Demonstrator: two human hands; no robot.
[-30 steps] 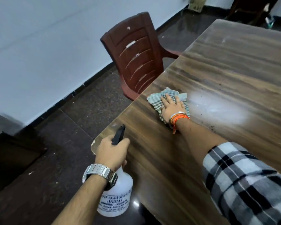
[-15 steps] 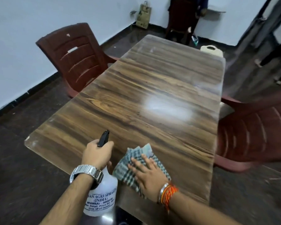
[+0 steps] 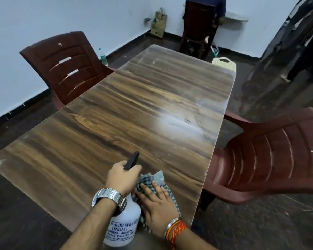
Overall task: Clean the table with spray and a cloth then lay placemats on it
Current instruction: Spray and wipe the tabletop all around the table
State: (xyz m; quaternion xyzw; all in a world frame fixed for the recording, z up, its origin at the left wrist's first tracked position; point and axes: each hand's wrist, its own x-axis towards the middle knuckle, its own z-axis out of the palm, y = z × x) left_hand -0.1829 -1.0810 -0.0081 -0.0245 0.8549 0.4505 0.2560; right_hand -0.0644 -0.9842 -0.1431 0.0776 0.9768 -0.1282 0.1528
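Note:
A long wood-grain table (image 3: 126,112) stretches away from me. My left hand (image 3: 122,177) grips the neck of a white spray bottle (image 3: 123,226) with a black nozzle, held over the table's near edge. Right beside it, my right hand (image 3: 157,202) presses flat, fingers spread, on a green-and-white checked cloth (image 3: 159,177) lying on the near right part of the tabletop. The bottle's lower body hangs in front of the table edge. A pale glare patch shows on the wood further out. No placemats are in view.
A dark red plastic chair (image 3: 67,69) stands at the table's left side and another (image 3: 271,156) at its right. A cream-coloured object (image 3: 224,62) pokes up beyond the far right corner. A person sits on a chair (image 3: 197,27) by the back wall, near a paper bag (image 3: 158,22).
My right hand has dragged the cloth from the far left edge back to the near right part of the table, next to the bottle. The view has swung to look down the table's length.

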